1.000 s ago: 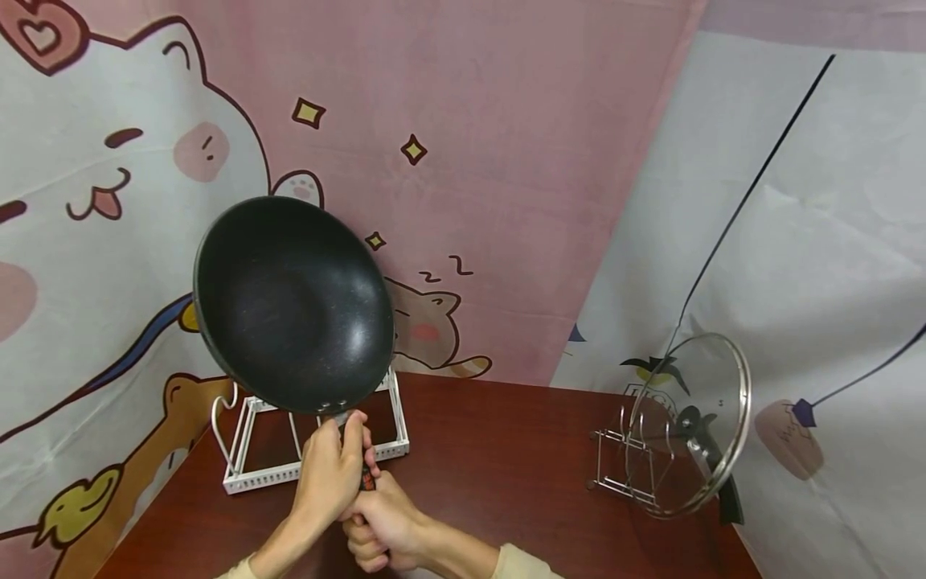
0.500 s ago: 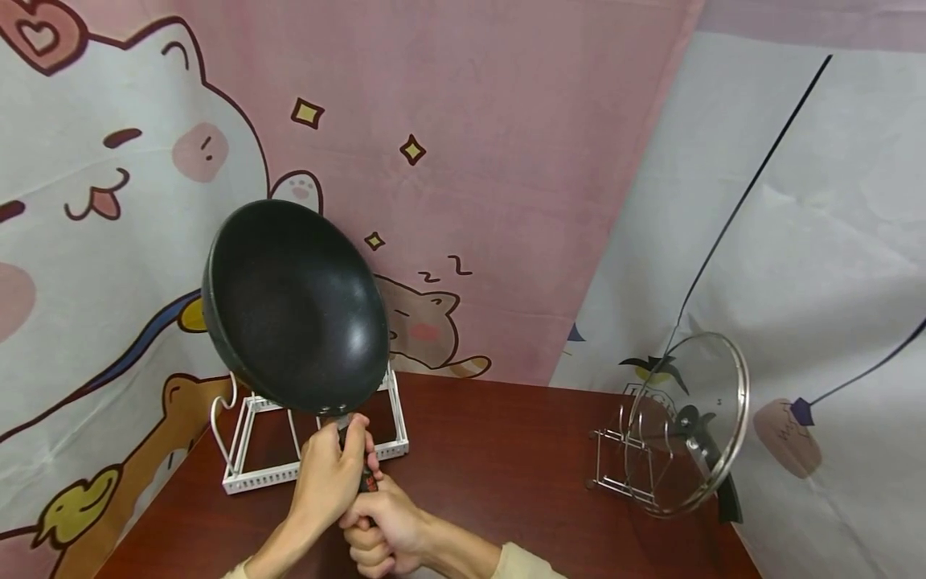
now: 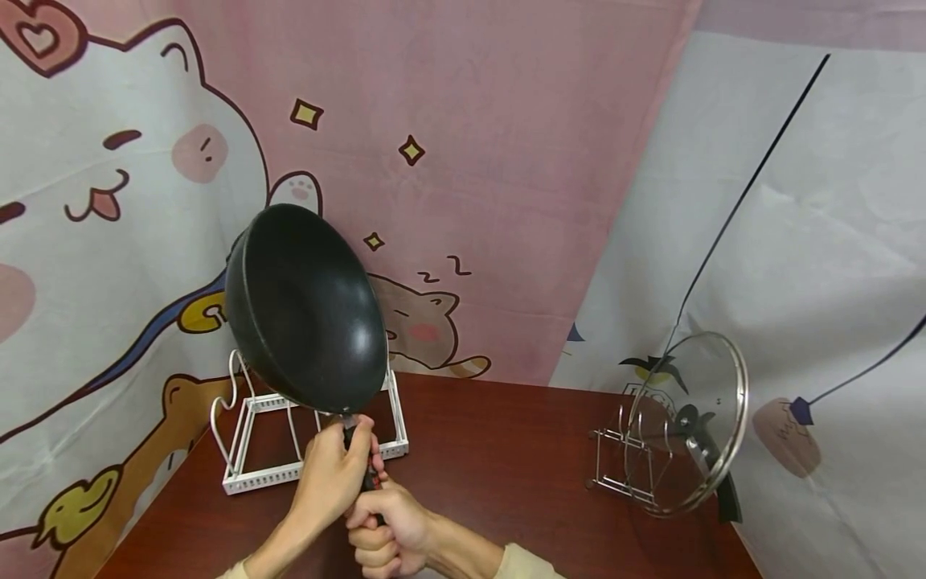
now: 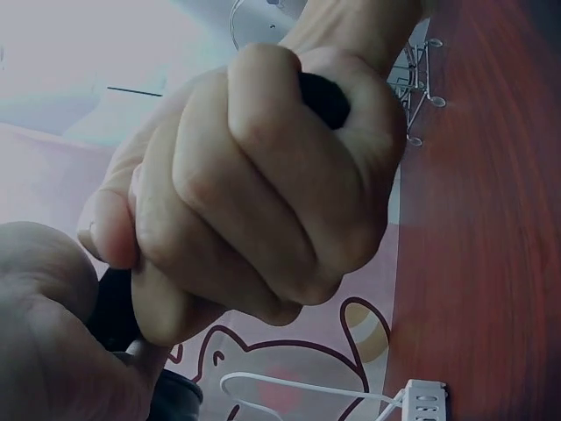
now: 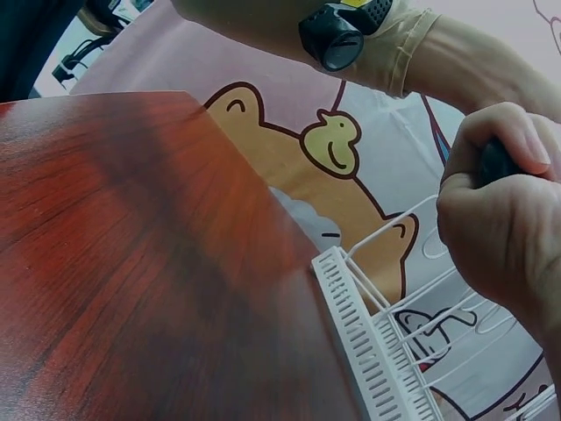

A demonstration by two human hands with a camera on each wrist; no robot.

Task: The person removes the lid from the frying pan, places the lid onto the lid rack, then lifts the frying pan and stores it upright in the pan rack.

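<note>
A deep black wok (image 3: 307, 314) is held up in the head view, above the white rack, tilted with its inside facing me and somewhat right. My left hand (image 3: 329, 474) grips its handle close to the pan, thumb along the top. Lower down, my right hand (image 3: 391, 527) has its fingers wrapped round the handle's end. In the left wrist view the right hand's curled fingers (image 4: 254, 175) fill the middle, and part of the left hand (image 4: 53, 324) shows at lower left. The dark handle end (image 5: 498, 162) pokes out of the right hand in the right wrist view.
The white rack (image 3: 260, 481) stands on the red-brown table (image 3: 492, 466) beneath the wok. At right, a glass lid (image 3: 741, 402) with a metal rim leans in a wire stand (image 3: 615, 482). A cartoon-printed cloth (image 3: 521, 201) hangs behind.
The wok has turned about its handle, so its opening looks narrower and more of its left outer wall shows. Both hands keep their grip and have shifted slightly right.
</note>
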